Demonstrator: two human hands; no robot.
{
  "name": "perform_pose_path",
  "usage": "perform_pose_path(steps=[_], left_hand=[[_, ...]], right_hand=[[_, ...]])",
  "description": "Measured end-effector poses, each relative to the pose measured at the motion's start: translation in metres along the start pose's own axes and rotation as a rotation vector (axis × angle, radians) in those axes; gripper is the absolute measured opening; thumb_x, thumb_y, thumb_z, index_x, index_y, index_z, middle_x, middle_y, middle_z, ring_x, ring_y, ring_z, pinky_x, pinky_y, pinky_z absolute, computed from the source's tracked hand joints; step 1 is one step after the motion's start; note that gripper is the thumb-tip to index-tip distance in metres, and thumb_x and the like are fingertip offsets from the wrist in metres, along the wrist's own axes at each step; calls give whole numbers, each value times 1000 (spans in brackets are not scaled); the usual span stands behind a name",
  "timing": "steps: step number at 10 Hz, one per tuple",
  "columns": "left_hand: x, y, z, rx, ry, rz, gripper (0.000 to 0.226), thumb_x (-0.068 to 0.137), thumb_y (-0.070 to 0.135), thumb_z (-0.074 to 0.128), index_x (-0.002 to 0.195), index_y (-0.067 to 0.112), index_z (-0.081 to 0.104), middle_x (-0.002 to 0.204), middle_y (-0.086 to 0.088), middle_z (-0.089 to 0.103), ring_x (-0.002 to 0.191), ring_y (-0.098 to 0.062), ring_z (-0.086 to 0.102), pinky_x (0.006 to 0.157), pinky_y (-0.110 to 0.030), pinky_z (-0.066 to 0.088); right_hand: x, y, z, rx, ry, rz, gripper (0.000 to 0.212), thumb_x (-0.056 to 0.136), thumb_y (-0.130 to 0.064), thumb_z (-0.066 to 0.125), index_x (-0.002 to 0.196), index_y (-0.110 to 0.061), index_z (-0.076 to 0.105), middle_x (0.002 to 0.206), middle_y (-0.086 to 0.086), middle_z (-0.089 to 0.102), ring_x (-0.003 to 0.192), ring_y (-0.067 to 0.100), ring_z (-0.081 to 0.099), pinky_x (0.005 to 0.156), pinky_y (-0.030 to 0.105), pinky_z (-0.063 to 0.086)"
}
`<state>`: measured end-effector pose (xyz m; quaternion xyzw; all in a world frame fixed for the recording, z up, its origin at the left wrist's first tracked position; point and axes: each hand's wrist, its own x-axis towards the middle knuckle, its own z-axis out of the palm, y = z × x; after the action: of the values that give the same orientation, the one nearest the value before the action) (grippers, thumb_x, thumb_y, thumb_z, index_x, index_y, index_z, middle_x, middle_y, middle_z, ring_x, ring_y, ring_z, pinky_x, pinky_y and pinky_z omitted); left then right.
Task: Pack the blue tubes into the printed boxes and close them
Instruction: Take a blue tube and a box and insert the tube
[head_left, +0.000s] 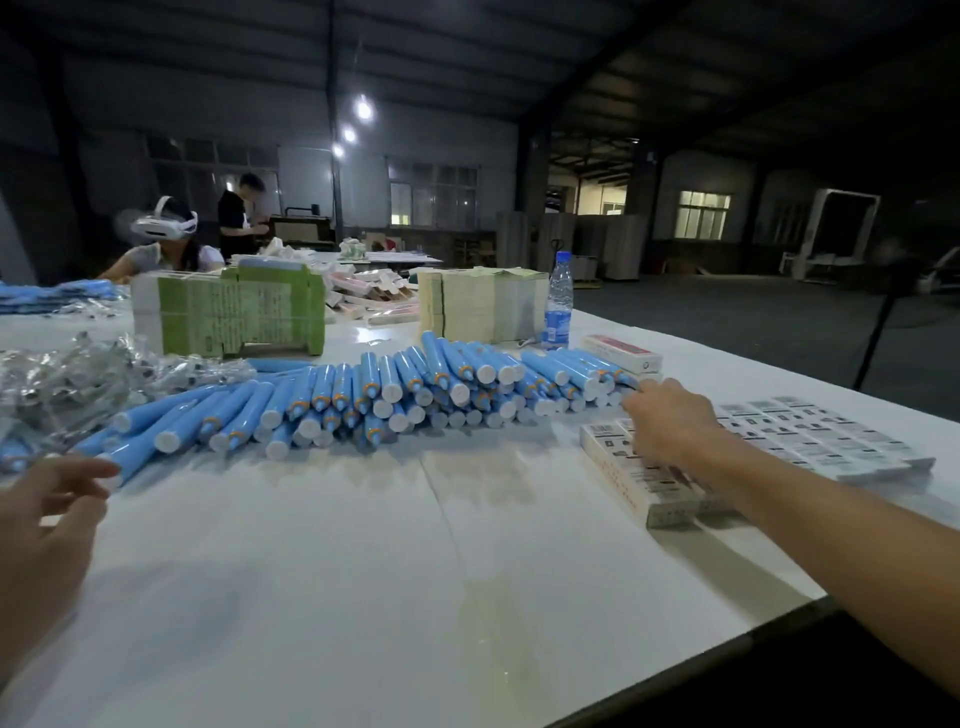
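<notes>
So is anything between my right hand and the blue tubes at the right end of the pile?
Nothing visible. The right hand reaches over the printed boxes, its fingers already at the nearest blue tubes at that end.

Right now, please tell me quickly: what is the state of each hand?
Left hand: open, fingers relaxed, holding nothing.
Right hand: reaching to the blue tubes; whether it grips one cannot be told.
</notes>
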<state>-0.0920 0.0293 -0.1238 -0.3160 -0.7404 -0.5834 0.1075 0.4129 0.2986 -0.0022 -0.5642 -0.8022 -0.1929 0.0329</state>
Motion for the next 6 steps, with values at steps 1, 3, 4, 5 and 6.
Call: perform_pose_path(steps=[1, 3, 4, 5, 6], left_hand=[[-22, 14, -16, 19, -60, -10, 31, 76, 30, 48, 101, 38, 66, 91, 4, 63, 88, -35, 60, 80, -54, 51], [-50, 80, -35, 3, -12, 102, 23, 78, 26, 49, 92, 34, 65, 81, 12, 67, 77, 8, 57, 68, -12, 41], [-49, 81, -37, 48, 45, 127, 27, 89, 0, 55, 95, 22, 68, 91, -3, 68, 78, -12, 56, 73, -24, 40], [-47, 82, -44, 112, 133, 115, 27, 87, -10, 54, 99, 8, 71, 95, -12, 68, 81, -22, 55, 76, -27, 36], [-43, 81, -52, 147, 207, 75, 27, 85, -11, 54, 99, 5, 71, 98, -15, 69, 88, -30, 60, 81, -30, 41]], right_hand=[[-4, -40, -6, 181, 140, -101, 40, 90, -24, 54, 129, -25, 55, 130, 1, 50, 123, 24, 43, 84, 36, 45], [-30, -180, -40, 537, 200, -496, 37, 93, -36, 54, 128, -26, 59, 125, -1, 55, 117, 25, 50, 86, 37, 42], [-50, -262, -56, 638, 154, -668, 38, 94, -40, 52, 128, -27, 58, 129, -1, 56, 121, 24, 49, 95, 40, 43], [-69, -338, -75, 661, 142, -802, 40, 96, -41, 49, 133, -26, 54, 137, 0, 53, 126, 25, 46, 96, 42, 43], [-83, -390, -87, 684, 169, -856, 41, 98, -40, 47, 136, -23, 49, 136, 4, 51, 125, 27, 45, 93, 43, 44]])
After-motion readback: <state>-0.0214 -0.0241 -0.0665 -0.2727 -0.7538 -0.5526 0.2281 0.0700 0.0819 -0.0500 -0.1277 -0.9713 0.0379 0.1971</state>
